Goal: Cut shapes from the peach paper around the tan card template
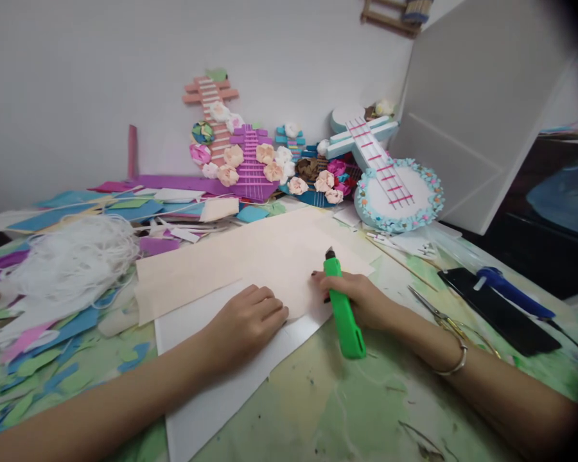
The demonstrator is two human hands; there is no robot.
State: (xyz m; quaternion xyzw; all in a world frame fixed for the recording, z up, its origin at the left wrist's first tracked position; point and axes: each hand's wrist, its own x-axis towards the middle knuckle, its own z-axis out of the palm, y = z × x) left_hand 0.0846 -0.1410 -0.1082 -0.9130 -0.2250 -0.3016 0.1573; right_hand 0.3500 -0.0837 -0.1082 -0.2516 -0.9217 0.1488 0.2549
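Note:
My left hand (250, 321) lies palm down, fingers lightly bent, on a white sheet (221, 401) and the edge of a cream sheet (197, 273). Nothing shows in its grip. The cream sheet partly covers the white one. My right hand (354, 295), with a bracelet at the wrist, is wrapped round a green tool (345, 314). The tool's dark tip points up and away, above the right part of the cream sheet.
White string (87, 256) is heaped at left among paper scraps. Flower-trimmed paper instruments (399, 192) stand at the back. On the right are scissors (438, 314), a black phone-like slab (498, 311) and a blue-handled tool (515, 294) with a cord.

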